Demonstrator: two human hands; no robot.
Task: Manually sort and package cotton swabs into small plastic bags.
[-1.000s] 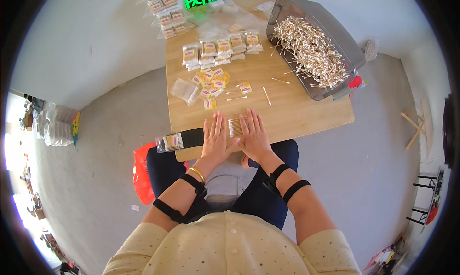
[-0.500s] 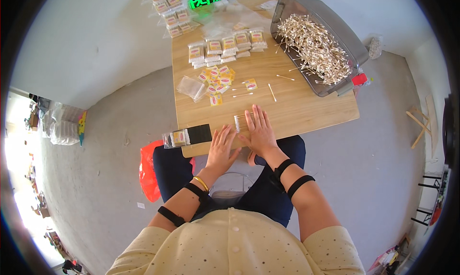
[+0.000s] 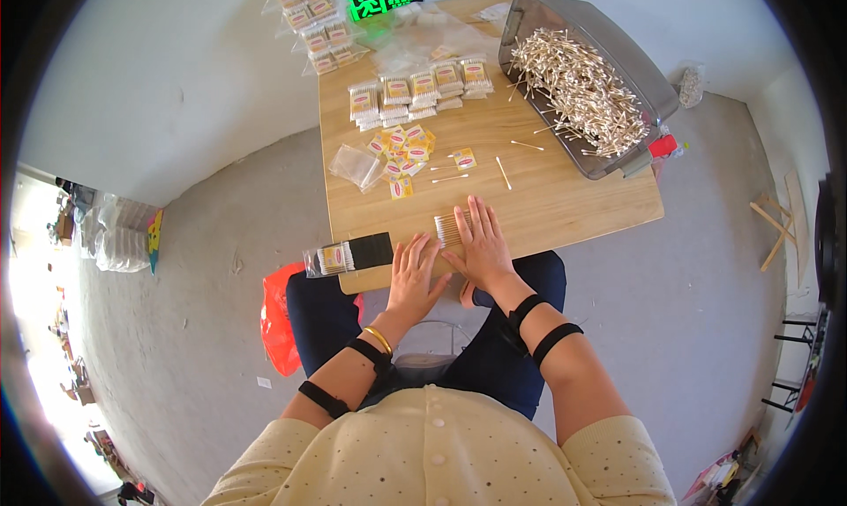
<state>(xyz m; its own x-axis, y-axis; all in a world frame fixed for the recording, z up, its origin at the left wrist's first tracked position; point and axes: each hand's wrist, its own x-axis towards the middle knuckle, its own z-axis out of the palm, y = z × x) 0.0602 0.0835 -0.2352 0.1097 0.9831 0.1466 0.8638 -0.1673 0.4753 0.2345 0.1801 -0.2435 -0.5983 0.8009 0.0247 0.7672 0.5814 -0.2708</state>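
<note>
a neat row of cotton swabs (image 3: 446, 230) near the front edge of a wooden table (image 3: 582, 202), left hand (image 3: 413, 273) flat by the row's left end, thumb out wide, right hand (image 3: 483, 244) flat over its right part, black strip (image 3: 371, 251) beside the left hand

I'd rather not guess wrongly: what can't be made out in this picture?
All in the head view:
Swab row: the right grip covers its right side.
Grey bin: top swabs hide whatever lies deeper.
Bagged packs: cut off by the picture's upper edge.
Yellow cards: fine print too small.
</note>
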